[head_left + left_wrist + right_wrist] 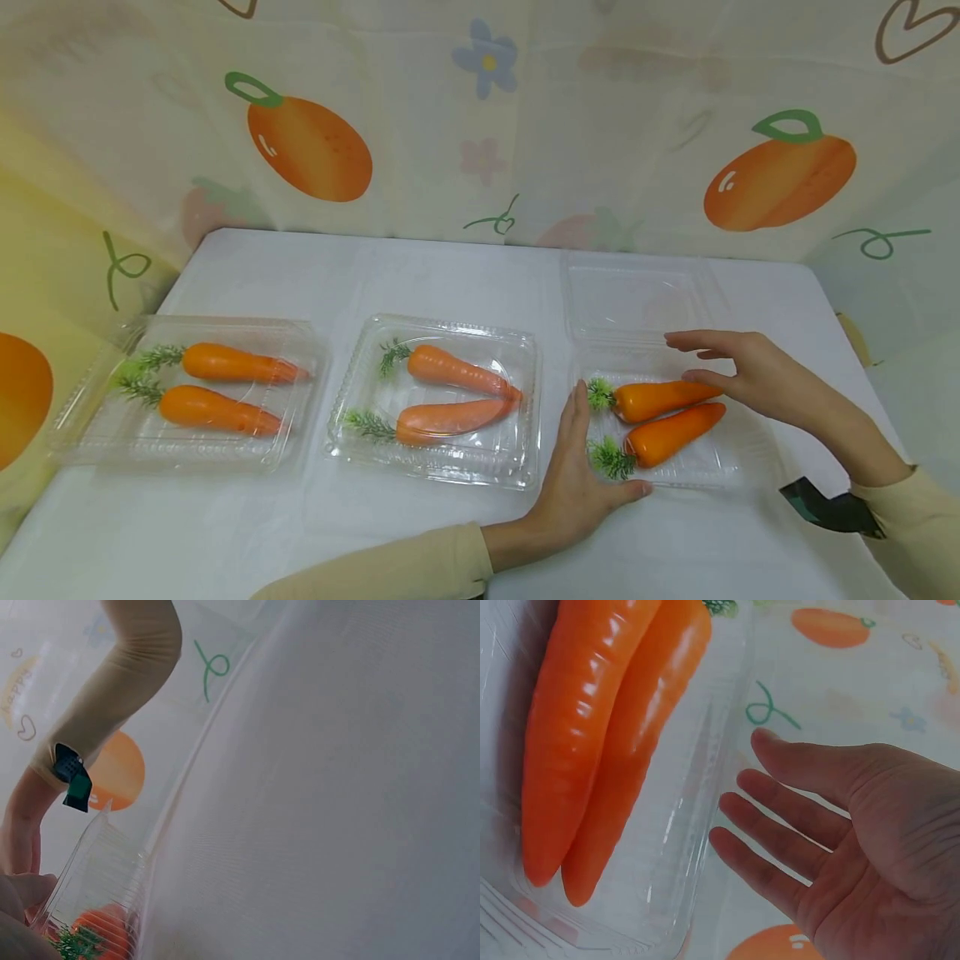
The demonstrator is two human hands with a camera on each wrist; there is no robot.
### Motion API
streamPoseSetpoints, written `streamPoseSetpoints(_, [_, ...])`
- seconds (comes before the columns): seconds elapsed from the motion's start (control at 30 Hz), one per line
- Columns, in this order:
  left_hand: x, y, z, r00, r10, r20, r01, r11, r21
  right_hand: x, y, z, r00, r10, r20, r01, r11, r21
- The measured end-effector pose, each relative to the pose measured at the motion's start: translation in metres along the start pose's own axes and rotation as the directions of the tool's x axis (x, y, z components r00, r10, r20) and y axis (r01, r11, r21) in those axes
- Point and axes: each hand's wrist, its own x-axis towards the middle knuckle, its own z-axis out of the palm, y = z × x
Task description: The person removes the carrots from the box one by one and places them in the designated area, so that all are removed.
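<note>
Three clear plastic containers in a row on the white-covered table (187, 533), two orange carrots in each. Right container (738, 457) is open, its clear lid (637, 292) folded back on the far side. Inside it, far carrot (652, 400) and near carrot (678, 435) lie side by side, green tops left, tips right.

Left hand (573, 492) sits at that container's near-left corner, fingers straight along the left side, thumb out along the near edge. Not wrapped round anything; firm contact vs. just beside, can't tell. Right hand (757, 375) is at the container's right part, fingers extended, holding nothing. Its thumb overlaps the far carrot's tip in the head view, but the right wrist view shows the hand apart from both carrots, fingertips near the container's edge.

Middle container (480, 454) lies left of the left hand, looks closed over its carrot pair (453, 367). Left container (97, 433) is at the table's left, another pair inside. Beige sleeves (397, 567) on both arms; fruit-print backdrop (420, 125) behind.
</note>
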Motion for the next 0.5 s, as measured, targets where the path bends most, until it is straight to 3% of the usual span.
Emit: streamPoseSetpoints(0.5, [0.001,0.0,0.0,1.0,0.001,-0.001,-0.001,1.0,-0.016,0.0,-0.007,0.016,0.999,-0.035,0.022,0.034,0.999,0.034])
